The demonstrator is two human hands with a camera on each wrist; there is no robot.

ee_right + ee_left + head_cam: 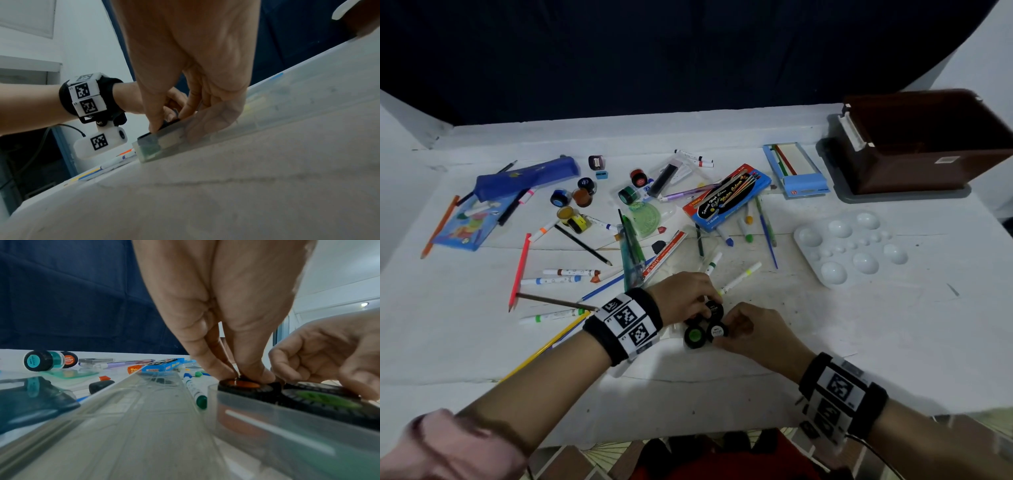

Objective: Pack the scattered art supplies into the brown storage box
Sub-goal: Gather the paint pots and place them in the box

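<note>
While the hands [685,301] [750,330] grip their lids, the paint pots [693,337] stand upright.

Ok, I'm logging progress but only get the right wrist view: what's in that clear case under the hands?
Observer: Paint pots. The left wrist view shows an orange pot and a green pot seated in the case.
Operator: Which hand is on what?
Observer: The left hand pinches the orange pot's lid, and the right hand holds the case by the green pot.
Operator: Any pots lying loose?
Observer: Yes, the head view shows a blue pot and a brown pot mid-table, back and left of the hands.
</note>
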